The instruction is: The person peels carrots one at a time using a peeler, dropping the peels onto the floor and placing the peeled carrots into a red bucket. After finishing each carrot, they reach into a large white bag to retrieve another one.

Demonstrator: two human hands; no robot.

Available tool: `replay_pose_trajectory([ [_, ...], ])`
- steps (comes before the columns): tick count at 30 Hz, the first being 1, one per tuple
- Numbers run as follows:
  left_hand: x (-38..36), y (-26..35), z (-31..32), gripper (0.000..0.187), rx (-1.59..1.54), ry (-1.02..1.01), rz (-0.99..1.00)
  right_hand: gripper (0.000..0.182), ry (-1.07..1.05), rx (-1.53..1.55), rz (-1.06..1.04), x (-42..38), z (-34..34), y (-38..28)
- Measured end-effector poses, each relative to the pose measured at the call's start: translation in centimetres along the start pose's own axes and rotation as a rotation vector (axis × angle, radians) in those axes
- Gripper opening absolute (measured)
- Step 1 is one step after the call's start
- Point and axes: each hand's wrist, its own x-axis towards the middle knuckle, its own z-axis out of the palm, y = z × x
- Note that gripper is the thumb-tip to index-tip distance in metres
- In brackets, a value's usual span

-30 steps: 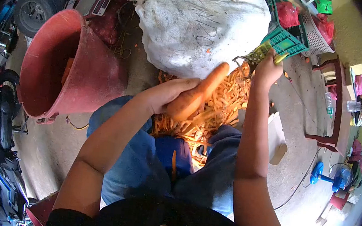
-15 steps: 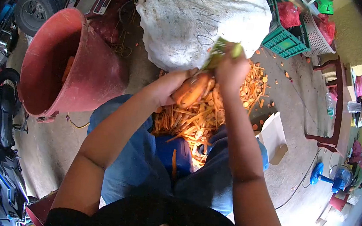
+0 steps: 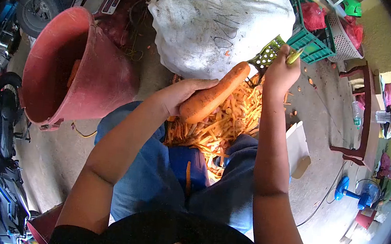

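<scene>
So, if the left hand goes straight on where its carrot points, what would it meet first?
Its carrot would probably first meet the green perforated tool in the right hand; depth is unclear.

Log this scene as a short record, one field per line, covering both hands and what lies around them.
Left hand: holds a large carrot, narrower end pointing up and away
Right hand: grips a green peeler with holes in it
Contact: carrot's tip close to the peeler; touching or not, unclear
Below: heap of orange peelings
Ahead: white sack
Left side: red bucket, something orange inside
Right side: blue fan
</scene>
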Motion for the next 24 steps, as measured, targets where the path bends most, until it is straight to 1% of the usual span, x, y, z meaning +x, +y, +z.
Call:
replay_pose_trajectory([
  [1,0.2,-0.1,-0.3,0.042,0.026,0.038,-0.016,0.018,0.012,0.025,0.064,0.1,0.0,0.3],
  [2,0.3,-0.2,-0.5,0.043,0.052,0.078,-0.032,0.018,0.046,0.033,0.025,0.3,-0.1,0.5],
  [3,0.3,-0.2,-0.5,0.043,0.049,0.081,-0.03,0.018,0.041,0.034,0.025,0.2,-0.1,0.4],
  [5,0.2,-0.1,-0.3,0.043,0.006,0.081,0.022,0.017,0.125,0.148,0.055,0.3,-0.1,0.0],
  [6,0.2,0.0,-0.4,0.043,0.007,0.078,0.024,0.017,0.122,0.217,0.095,0.4,0.0,0.1],
  [7,0.1,0.1,-0.5,0.043,0.027,0.043,0.06,0.017,0.123,0.217,0.092,0.6,0.0,0.4],
  [9,0.1,0.3,-0.6,0.042,0.046,0.01,0.099,0.017,0.126,0.33,0.18,0.9,0.1,1.1],
  [10,0.1,0.4,-0.6,0.042,0.027,-0.075,0.135,0.017,0.125,0.538,0.255,1.0,0.4,1.2],
  [11,0.2,0.5,-0.6,0.041,0.007,-0.162,0.171,0.017,0.122,0.539,0.254,1.0,0.5,1.4],
  [12,0.3,0.5,-0.7,0.041,0.005,-0.161,0.172,0.017,0.088,0.524,0.287,0.8,0.6,1.1],
  [13,0.5,0.3,-0.7,0.041,0.034,-0.073,0.179,0.018,0.055,0.506,0.321,0.6,0.6,0.9],
  [14,0.6,0.1,-0.8,0.041,0.063,0.016,0.185,0.019,-0.001,0.408,0.343,0.0,0.7,0.6],
  [15,0.8,0.0,-1.0,0.041,0.059,0.019,0.185,0.02,-0.048,0.348,0.357,-0.6,1.0,0.3],
  [17,1.2,-0.1,-1.3,0.04,-0.067,0.035,0.132,0.02,-0.119,0.331,0.349,-2.0,1.6,-0.7],
  [19,1.6,-0.4,-1.9,0.04,-0.117,0.026,0.152,0.019,-0.23,0.338,0.312,-2.9,2.1,-0.4],
  [21,1.7,-0.4,-2.0,0.039,-0.166,0.015,0.174,0.02,-0.275,0.301,0.311,-3.1,2.1,-0.7],
  [22,1.6,-0.2,-1.8,0.038,-0.166,0.086,0.164,0.02,-0.276,0.302,0.311,-3.1,2.1,-1.0],
  [23,1.5,-0.1,-1.7,0.038,-0.167,0.158,0.154,0.021,-0.248,0.377,0.35,-3.1,2.0,-1.4],
  [24,1.6,-0.1,-1.6,0.038,-0.168,0.159,0.157,0.021,-0.219,0.451,0.39,-3.0,2.1,-1.5],
])
